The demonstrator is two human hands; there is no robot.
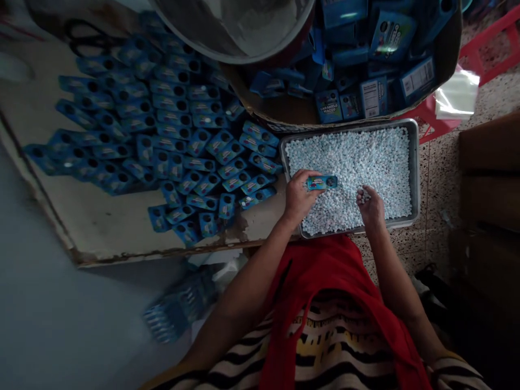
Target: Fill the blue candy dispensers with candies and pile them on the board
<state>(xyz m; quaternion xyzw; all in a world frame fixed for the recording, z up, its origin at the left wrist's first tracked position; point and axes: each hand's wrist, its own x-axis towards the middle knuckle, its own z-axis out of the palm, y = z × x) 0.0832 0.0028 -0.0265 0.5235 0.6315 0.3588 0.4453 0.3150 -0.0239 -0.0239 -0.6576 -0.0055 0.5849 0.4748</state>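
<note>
My left hand (299, 196) is closed around a small blue candy box (322, 182) printed "Caramelo Macizo", with a dark round opening at its right end. The box is held over the left part of a metal tray (415, 173) full of small white and pale-blue candies (353, 151). Over the tray's right half, my right hand (371, 208) has its fingers curled around several of the candies (364, 196). A gap of loose candies lies between the two hands.
Many similar blue boxes (170, 103) stand packed on the table (109, 227) to the left. Behind the tray are a cardboard carton (280, 116) of blue boxes and a large metal bowl (244, 54). Black scissors (87, 38) lie at the far left; a red stool (491, 46) is at right.
</note>
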